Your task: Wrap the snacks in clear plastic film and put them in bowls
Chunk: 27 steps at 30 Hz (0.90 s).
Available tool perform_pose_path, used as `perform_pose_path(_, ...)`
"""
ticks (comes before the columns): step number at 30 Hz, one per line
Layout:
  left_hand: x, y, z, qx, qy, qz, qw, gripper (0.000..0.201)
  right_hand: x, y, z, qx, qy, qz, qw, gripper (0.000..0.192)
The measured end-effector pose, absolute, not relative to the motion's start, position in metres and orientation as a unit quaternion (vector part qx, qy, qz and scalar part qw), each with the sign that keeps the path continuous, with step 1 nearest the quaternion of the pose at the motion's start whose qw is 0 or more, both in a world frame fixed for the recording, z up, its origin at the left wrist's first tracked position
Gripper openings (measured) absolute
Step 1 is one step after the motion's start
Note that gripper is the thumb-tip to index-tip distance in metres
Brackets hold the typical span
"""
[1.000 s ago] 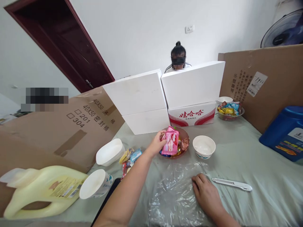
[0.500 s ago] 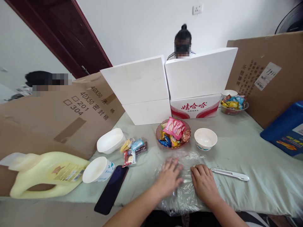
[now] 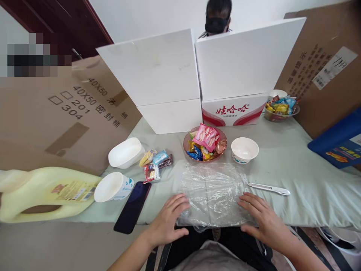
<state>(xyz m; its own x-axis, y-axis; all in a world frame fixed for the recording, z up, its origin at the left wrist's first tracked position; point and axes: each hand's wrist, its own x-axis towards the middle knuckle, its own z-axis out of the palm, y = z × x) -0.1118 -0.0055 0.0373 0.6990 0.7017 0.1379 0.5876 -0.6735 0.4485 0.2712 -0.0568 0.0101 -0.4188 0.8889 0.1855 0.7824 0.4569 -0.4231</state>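
- Head view: left hand [image 3: 166,222], fingers spread and grasping nothing, its fingertips at the left edge of a clear, crinkled plastic sheet [image 3: 211,192].
- Right hand [image 3: 263,216], fingers loose and empty, at the sheet's right edge; the sheet lies flat between both hands' fingers.
- Slim white plastic cutter [image 3: 269,189]: just beyond the right fingers.
- Pinkish translucent round bowl [image 3: 186,145], full of wrapped snacks: beyond the sheet, ahead of both hands' fingers.
- Flat black phone [image 3: 132,209]: left of the left fingers.

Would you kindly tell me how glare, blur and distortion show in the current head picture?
Head view: bright glints streak the clear plastic sheet; the door leans, apparently from wide-angle distortion; the left hand and right hand look fairly sharp; a pixelated patch sits upper left.
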Motion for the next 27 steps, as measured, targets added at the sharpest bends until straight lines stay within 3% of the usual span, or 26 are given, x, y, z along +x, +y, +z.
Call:
perform_pose_path(2, -0.117, -0.014, 0.035, 0.899, 0.364, 0.126, 0.207, 0.040, 0.273, -0.064, 0.004, -0.495, -0.839, 0.146, 0.172, 0.051)
perform_pose_path(4, -0.119, -0.017, 0.035, 0.888, 0.374, 0.133, 0.232, 0.018, 0.271, -0.068, 0.000, -0.504, -0.832, 0.157, 0.168, 0.030)
perform_pose_path(6, -0.119, -0.018, 0.039, 0.864, 0.389, 0.159, 0.277, 0.014, 0.268, -0.070, 0.001, -0.510, -0.823, 0.176, 0.177, 0.012)
perform_pose_path(10, -0.117, -0.015, 0.046, 0.785, 0.429, 0.208, 0.396, 0.012, 0.263, -0.070, 0.018, -0.505, -0.797, 0.264, 0.200, 0.014)
perform_pose_path(14, -0.114, -0.011, 0.043, 0.727, 0.488, 0.203, 0.438, 0.015, 0.263, -0.071, 0.030, -0.514, -0.726, 0.396, 0.228, 0.011)
perform_pose_path(19, -0.107, -0.004, 0.036, 0.703, 0.532, 0.197, 0.429, 0.012, 0.266, -0.069, 0.031, -0.521, -0.673, 0.454, 0.264, 0.016)
perform_pose_path(27, -0.097, 0.021, 0.035, 0.684, 0.587, 0.267, 0.342, 0.020, 0.262, -0.046, 0.020, -0.554, -0.558, 0.472, 0.398, 0.029)
